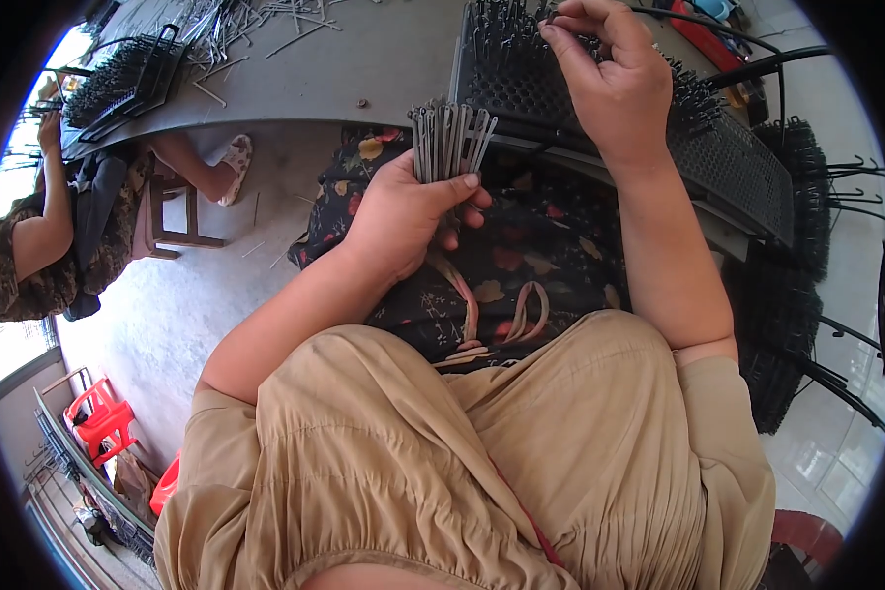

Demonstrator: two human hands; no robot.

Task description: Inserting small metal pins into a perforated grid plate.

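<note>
A bundle of thin grey metal strips with slotted, looped ends (450, 138) stands upright in my left hand (395, 211), whose fingers and thumb wrap round its lower part. Up at the far right, my right hand (624, 98) is above a black perforated rack (521, 96). Its thumb and fingertips are pinched together; a small dark piece seems to be between them, too little of it visible to name. Many dark, thin looped pieces (501, 34) stand upright in the rack, partly behind that hand.
Loose metal strips (231, 29) lie scattered on the grey table (364, 59). At the left, another person (79, 216) sits by a similar filled rack (123, 84). More black racks (792, 197) with protruding hooks stand at my right. A red plastic chair (100, 423) is at the lower left.
</note>
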